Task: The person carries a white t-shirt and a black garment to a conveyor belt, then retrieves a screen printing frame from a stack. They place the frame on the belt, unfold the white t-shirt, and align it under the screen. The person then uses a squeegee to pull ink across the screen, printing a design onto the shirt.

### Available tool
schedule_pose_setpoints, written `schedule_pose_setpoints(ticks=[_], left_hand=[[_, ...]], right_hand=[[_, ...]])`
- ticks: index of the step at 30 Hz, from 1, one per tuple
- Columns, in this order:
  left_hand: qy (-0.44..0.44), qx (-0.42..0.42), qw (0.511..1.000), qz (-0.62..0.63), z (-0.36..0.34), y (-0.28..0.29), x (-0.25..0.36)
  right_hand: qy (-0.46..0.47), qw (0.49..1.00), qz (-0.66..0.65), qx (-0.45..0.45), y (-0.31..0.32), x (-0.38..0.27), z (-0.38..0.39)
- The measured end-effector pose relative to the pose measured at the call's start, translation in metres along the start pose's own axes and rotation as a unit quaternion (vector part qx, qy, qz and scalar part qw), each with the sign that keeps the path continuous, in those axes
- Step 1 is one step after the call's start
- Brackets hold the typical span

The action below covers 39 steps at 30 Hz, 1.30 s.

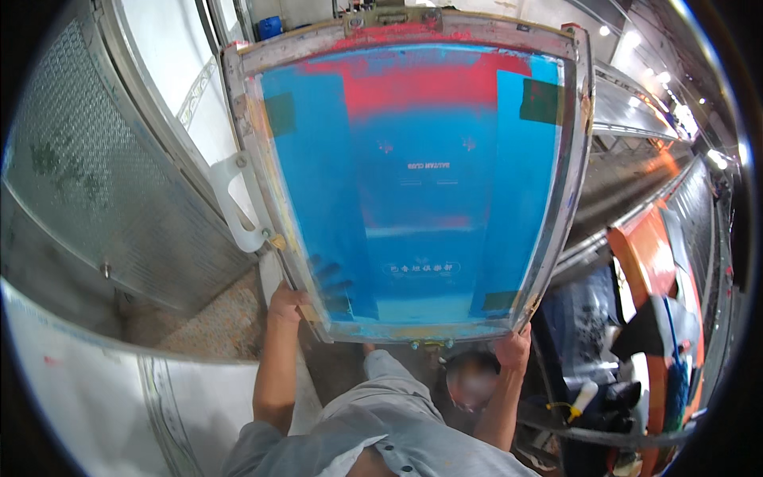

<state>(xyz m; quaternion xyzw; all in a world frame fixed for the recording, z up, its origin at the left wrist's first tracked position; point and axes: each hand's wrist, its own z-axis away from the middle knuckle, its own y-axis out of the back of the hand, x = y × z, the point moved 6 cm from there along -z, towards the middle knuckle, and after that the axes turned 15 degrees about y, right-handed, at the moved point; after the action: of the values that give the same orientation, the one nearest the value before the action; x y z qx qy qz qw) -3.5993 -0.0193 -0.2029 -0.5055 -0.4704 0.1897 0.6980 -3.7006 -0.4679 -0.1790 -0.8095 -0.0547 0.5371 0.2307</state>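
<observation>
A large screen-printing frame fills the middle of the head view, tilted up in front of me. Its mesh is blue, with red ink across the top and small pale stencil marks in the middle. My left hand is closed around the frame's lower left edge. Finger shapes show dimly through the mesh beside it. At the lower right corner, my right hand grips the frame too. A white handle is fixed to the left side, and a metal clamp sits at the top.
At the left stand a textured glass panel and a white patterned panel. On the right, orange sheets, a white bottle with a yellow tip and dark clutter lie close by. Long rail-like tables run beyond. A blue container stands behind.
</observation>
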Motion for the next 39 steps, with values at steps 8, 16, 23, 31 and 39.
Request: schedule_pose_setpoints(ticks=[8,16,23,31,39], left_hand=[[-0.181,0.316,0.910,-0.197,0.065,0.071,0.116],[-0.147,0.474,0.813,-0.304,-0.001,0.138,0.197],[-0.115,0.410,0.700,-0.574,-0.144,0.242,0.322],[0.038,0.141,0.489,-0.860,-0.388,0.273,0.475],[-0.062,0.046,0.384,-0.920,-0.553,0.375,0.598]], right_hand=[[-0.114,0.893,0.381,-0.209,-0.134,0.197,-0.108],[-0.083,0.855,0.335,-0.387,-0.294,0.306,-0.248],[0.312,0.761,0.443,-0.357,-0.494,0.328,-0.435],[0.146,0.471,0.612,-0.618,-0.500,0.471,-0.550],[0.053,0.646,0.554,-0.523,-0.510,0.650,-0.633]])
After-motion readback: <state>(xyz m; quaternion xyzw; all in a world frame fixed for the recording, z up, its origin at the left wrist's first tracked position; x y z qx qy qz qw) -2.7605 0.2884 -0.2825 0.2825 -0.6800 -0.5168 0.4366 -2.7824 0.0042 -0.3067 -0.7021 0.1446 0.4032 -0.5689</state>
